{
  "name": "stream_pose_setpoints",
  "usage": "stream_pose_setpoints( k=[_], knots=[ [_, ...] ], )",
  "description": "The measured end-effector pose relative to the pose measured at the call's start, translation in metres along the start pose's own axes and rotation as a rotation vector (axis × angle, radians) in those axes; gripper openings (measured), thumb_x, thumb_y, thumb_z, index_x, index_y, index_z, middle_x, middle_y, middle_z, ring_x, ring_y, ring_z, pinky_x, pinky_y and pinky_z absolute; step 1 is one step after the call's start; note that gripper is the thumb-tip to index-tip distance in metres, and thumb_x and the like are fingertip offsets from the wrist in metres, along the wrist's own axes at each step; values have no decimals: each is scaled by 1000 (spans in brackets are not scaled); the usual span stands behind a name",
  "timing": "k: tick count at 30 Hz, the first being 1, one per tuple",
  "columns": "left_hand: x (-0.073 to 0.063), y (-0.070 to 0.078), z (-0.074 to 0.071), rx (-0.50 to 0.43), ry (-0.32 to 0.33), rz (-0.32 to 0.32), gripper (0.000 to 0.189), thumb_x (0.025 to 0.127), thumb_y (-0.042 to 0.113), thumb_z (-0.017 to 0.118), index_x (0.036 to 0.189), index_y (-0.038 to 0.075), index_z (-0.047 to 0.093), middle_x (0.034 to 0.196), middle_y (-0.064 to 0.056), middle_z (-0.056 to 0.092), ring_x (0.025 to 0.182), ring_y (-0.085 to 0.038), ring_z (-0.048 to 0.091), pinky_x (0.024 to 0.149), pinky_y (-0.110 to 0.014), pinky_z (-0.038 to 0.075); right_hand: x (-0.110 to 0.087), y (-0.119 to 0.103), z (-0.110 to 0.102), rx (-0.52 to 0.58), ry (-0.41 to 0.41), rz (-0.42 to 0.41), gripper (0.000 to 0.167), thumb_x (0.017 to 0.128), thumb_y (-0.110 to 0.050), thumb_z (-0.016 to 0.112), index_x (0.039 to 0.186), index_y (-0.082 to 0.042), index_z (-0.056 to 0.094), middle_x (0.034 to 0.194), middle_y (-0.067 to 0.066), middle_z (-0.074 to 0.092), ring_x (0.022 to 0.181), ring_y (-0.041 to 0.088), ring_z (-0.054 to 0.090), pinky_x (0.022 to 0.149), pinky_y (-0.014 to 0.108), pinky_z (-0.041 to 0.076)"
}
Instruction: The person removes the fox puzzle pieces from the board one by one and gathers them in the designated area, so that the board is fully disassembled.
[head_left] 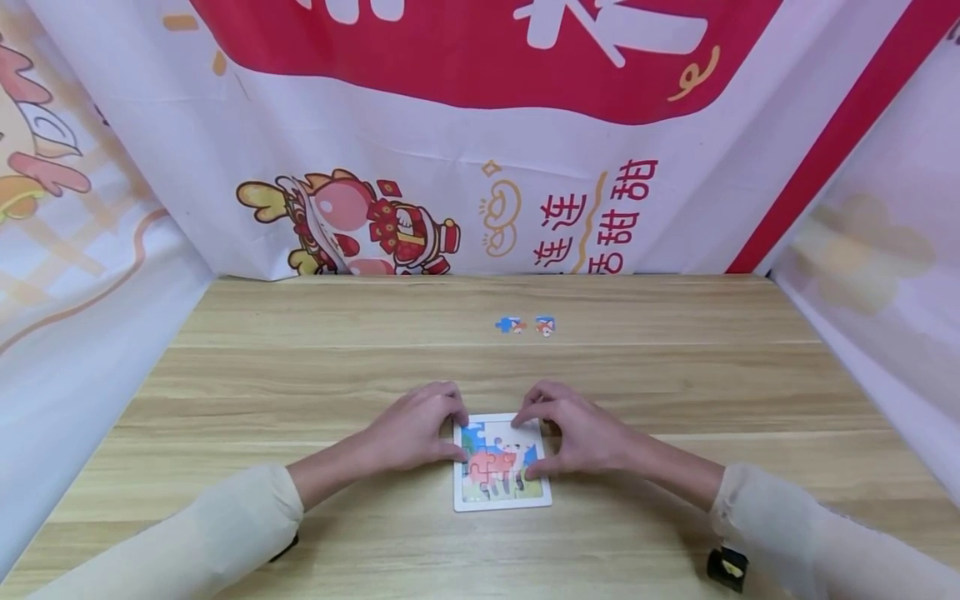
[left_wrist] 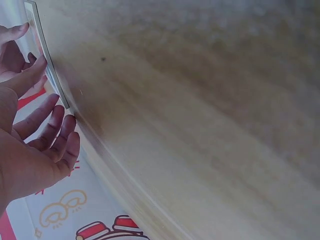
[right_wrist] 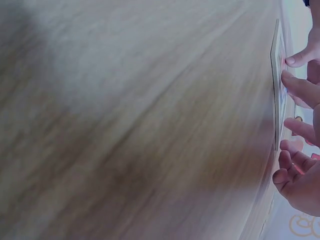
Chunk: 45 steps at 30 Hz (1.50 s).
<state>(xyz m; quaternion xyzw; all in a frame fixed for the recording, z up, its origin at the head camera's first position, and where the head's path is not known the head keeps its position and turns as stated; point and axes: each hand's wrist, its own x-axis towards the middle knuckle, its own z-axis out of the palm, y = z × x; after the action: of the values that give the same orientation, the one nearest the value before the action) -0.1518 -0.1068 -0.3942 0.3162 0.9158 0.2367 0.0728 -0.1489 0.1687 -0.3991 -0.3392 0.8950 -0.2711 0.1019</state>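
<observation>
A jigsaw puzzle (head_left: 491, 467) with an animal picture lies flat in a white square frame (head_left: 502, 504) on the table. A bare white patch shows at its upper right. My left hand (head_left: 416, 425) touches the left side of the puzzle with thumb and forefinger, its other fingers loosely bent in the left wrist view. From the right, my right hand (head_left: 581, 429) rests its thumb on the lower right pieces and its forefinger near the top edge. In the right wrist view, the remaining fingers (right_wrist: 287, 165) of that hand are loosely bent beside the frame.
Two loose puzzle pieces, one mostly blue (head_left: 505, 324) and one blue and orange (head_left: 545, 323), lie farther back on the wooden table (head_left: 337, 367). Printed cloth (head_left: 420, 133) hangs along the back edge, with more cloth at both sides.
</observation>
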Motion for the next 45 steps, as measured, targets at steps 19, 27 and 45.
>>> stream_pose_setpoints(
  k=[19,27,45],
  knots=[
    [0,5,3,9,27,-42,31,77,26,93,99,7,80,95,4,66,92,-14,60,85,-38,52,6,-8,6,-138,-134,-270,45,92,-36,80,134,-22,72,125,-6,61,109,10,50,94,30,49],
    [1,5,4,-27,24,-79,34,76,24,94,100,7,77,95,2,66,91,-15,60,84,-38,53,6,-5,9,-202,-138,-330,48,94,-32,74,141,-22,67,124,-4,56,99,7,46,83,22,45],
    [-2,8,7,-13,94,-73,35,73,26,95,98,6,80,92,3,70,88,-15,63,89,-43,52,8,-5,10,-222,-125,-353,51,93,-35,73,143,-26,65,124,-3,57,99,9,45,82,23,43]
  ],
)
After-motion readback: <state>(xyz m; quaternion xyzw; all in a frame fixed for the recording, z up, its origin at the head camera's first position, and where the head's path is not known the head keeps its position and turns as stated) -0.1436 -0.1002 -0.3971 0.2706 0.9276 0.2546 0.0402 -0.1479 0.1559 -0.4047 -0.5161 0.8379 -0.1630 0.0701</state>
